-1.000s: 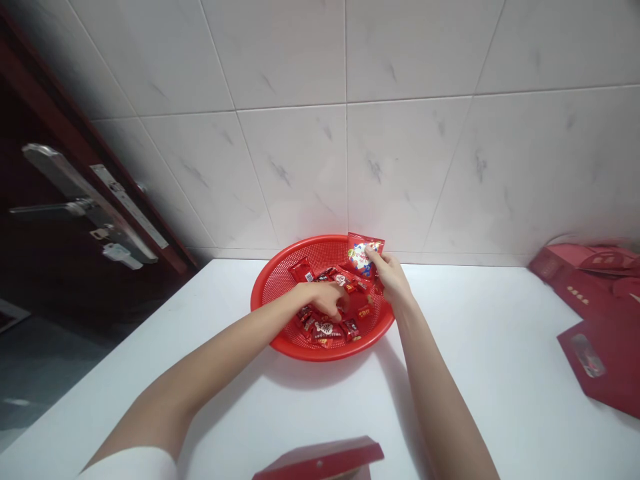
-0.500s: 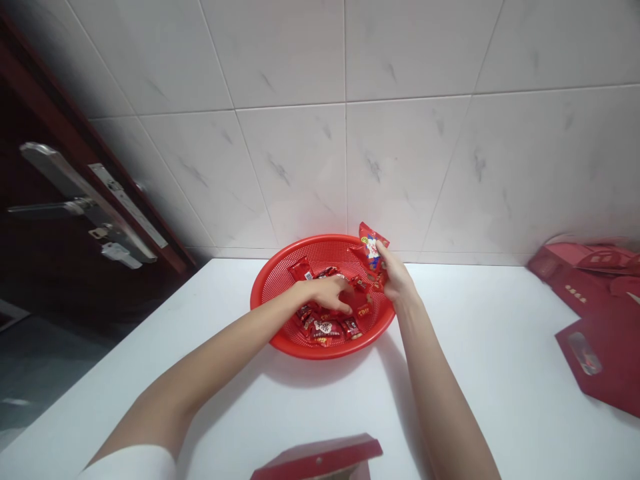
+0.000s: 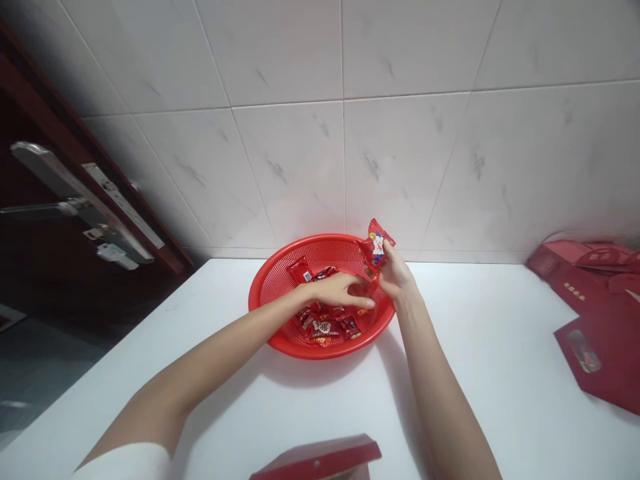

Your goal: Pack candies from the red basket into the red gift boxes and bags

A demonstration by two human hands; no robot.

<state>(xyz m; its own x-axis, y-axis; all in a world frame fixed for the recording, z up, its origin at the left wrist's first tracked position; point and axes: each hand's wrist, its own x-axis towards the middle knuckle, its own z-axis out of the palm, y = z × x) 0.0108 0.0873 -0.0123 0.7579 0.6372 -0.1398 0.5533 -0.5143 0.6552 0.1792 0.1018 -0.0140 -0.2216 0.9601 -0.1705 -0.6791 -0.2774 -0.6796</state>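
Note:
A red mesh basket (image 3: 260, 293) on the white table holds several red snack packets (image 3: 325, 328). My right hand (image 3: 396, 272) is closed at the basket's right rim. It grips a red snack packet with a white and blue print (image 3: 378, 245), raised above the rim. My left hand (image 3: 343, 291) reaches over the basket's right half, its fingertips close to my right hand. Shiny red wrapping, apparently another packet, shows between its thumb and fingers, partly hidden by them.
Dark red cardboard boxes (image 3: 607, 333) lie at the table's right side. Another red box (image 3: 320, 460) stands at the near edge, cut off by the frame. A tiled wall (image 3: 295, 173) rises behind the table, with a dark door (image 3: 60, 267) at left.
My left hand has moved right from the middle of the pile toward my right hand. The packet in my right hand has tilted and shifted slightly right.

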